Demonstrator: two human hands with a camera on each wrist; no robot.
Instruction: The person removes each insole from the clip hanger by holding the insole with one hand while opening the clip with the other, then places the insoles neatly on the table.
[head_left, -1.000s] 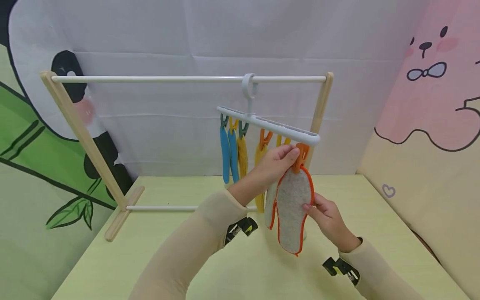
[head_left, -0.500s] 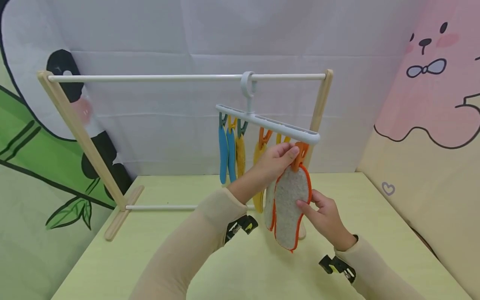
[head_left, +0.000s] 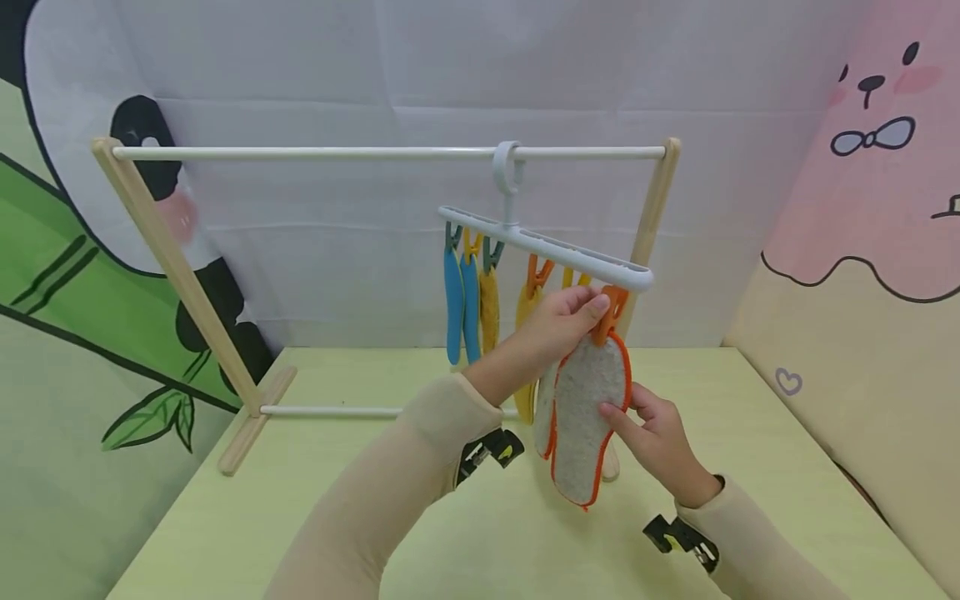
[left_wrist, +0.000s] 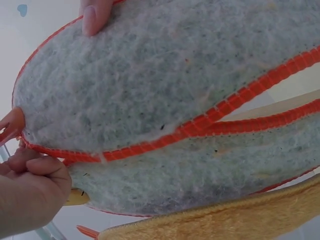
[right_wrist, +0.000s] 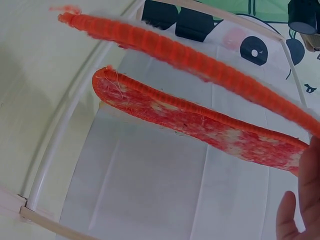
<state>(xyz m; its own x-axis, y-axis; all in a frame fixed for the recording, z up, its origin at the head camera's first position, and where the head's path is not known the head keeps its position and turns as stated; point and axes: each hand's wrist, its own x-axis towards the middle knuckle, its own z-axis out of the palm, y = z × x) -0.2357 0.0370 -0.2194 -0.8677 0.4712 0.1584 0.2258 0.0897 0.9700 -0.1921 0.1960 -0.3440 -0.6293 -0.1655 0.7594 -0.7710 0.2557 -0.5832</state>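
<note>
A grey felt insole [head_left: 585, 417] with red-orange edging hangs from an orange clothespin [head_left: 611, 312] at the right end of a pale grey clip hanger [head_left: 555, 250]. My left hand [head_left: 562, 321] pinches that clothespin from the left. With the thumb on its front and fingers behind, my right hand [head_left: 656, 433] holds the insole's right edge. Close behind hangs a second grey insole [left_wrist: 150, 185], touching the first in the left wrist view. The right wrist view shows a red mottled face on the rear insole [right_wrist: 200, 122].
Blue insoles [head_left: 454, 308] and yellow ones [head_left: 489, 310] hang further left on the hanger. Its hook [head_left: 506, 171] loops over the white top rail [head_left: 315, 153] of a wooden-sided rack [head_left: 180, 275], which stands on a pale yellow table [head_left: 315, 517].
The insole's lower end has swung slightly left, and my right hand has moved a little left with it. My left hand stays at the clothespin. The head view has shifted slightly.
</note>
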